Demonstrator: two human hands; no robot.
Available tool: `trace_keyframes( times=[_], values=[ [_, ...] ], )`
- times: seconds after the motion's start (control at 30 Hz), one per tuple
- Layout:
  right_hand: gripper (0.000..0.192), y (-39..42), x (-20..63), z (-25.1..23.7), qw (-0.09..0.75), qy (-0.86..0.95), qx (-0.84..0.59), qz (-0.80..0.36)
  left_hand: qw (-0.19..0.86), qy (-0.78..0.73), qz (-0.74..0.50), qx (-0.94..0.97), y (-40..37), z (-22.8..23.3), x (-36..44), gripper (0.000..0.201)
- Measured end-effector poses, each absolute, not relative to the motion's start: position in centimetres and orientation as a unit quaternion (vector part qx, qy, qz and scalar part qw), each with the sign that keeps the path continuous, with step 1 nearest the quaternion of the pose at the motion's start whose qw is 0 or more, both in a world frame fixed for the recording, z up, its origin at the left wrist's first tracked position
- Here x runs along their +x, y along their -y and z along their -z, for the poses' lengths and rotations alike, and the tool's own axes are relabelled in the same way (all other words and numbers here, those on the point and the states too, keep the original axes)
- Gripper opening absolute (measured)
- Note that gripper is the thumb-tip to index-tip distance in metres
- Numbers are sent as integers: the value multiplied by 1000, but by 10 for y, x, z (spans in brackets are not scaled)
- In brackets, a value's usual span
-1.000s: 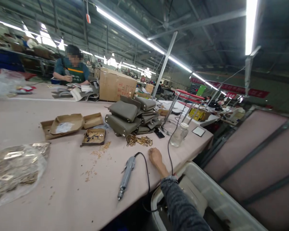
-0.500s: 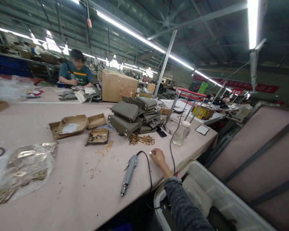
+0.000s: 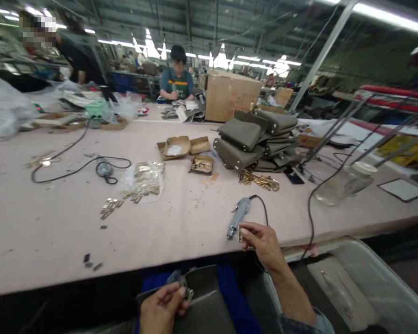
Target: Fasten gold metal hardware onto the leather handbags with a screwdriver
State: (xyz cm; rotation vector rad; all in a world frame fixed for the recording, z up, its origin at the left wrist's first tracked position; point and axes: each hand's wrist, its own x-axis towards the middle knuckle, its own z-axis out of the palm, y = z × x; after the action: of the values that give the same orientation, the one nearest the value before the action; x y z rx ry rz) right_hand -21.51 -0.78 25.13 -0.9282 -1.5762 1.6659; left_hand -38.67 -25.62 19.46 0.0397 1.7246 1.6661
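My right hand (image 3: 263, 243) hovers at the near edge of the pink table (image 3: 55, 222), pinching a small gold metal fitting (image 3: 240, 234) between thumb and fingers. A grey electric screwdriver (image 3: 238, 216) lies on the table just beyond it, its black cord looping away. Low in the view, my left hand (image 3: 162, 308) grips the top edge of an olive-grey bag piece (image 3: 205, 306) held below the table, fingers on a small metal part there.
A stack of olive bags (image 3: 254, 141) and a pile of gold chain fittings (image 3: 261, 180) sit behind the screwdriver. Small cardboard trays (image 3: 183, 147), a plastic bag of gold hardware (image 3: 144, 178), a glass jar (image 3: 344, 183) and a white bin (image 3: 372, 287) are around. Two co-workers work at the far side.
The view has swung left and down. My right hand lifted off the table and drew back to its near edge with a small gold fitting. My left hand and the bag piece came into view.
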Motion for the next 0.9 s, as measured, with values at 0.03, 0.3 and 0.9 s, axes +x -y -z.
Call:
trace_keyframes(
  times=[0.03, 0.3, 0.9],
  values=[
    [41, 15, -221, -249, 318, 595, -354, -647, 378, -657, -653, 19, 259, -190, -389, 58],
    [31, 53, -262, -246, 275, 613, -312, -672, 381, -629, -677, 20, 265, -185, -389, 50],
    [22, 133, -309, -220, 36, 676, -251, -692, 437, -575, -688, 73, 278, -196, -395, 27]
  ],
)
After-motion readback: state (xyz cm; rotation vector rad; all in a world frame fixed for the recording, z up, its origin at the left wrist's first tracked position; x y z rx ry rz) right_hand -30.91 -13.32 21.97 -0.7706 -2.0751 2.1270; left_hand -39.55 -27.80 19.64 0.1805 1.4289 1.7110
